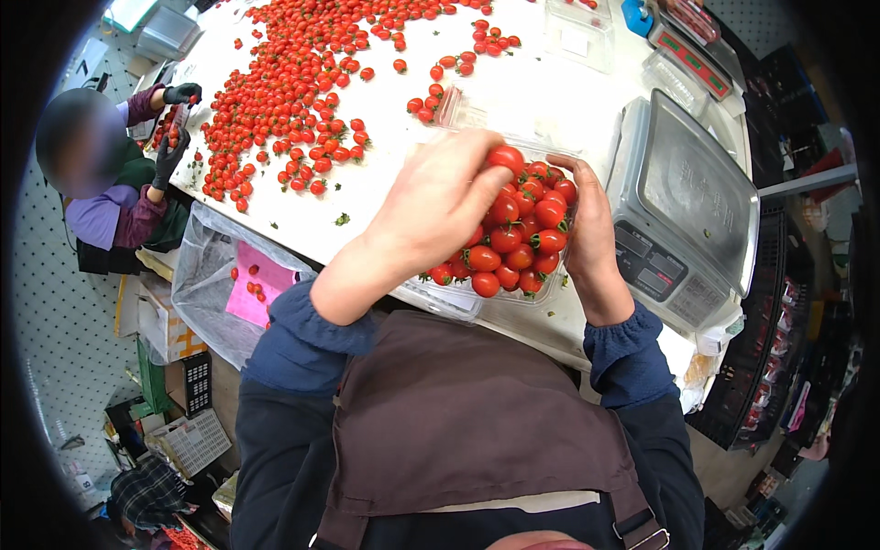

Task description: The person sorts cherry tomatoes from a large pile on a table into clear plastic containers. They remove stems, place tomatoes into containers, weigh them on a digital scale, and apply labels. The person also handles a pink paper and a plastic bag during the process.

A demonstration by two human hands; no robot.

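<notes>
Far to the left of the left grip, a co-worker [115, 215] in dark gloves [170, 163] holds a clear tray with tomatoes in it. Nearer, down and left of that same grip, a clear bag [206, 275] hangs by the edge of the bench [390, 105], with a pink sheet [246, 310] and a few tomatoes showing in it. Up and left of the left grip, loose tomatoes [293, 69] spread thickly over the bench, thinning out toward the hand.

The left grip [435, 197] pinches one tomato [505, 159] between thumb and fingers, above the heap; whether it touches those beneath, I cannot tell. Just below and right of this grip is the clear box [555, 282], heaped with red tomatoes, some with green stems. The right grip [591, 229] is curved around the box's right side, fingertips at the rim.

Just right of the right grip stands a scale [701, 170] with a metal pan; beyond it, farther right, is a black crate [747, 367].
</notes>
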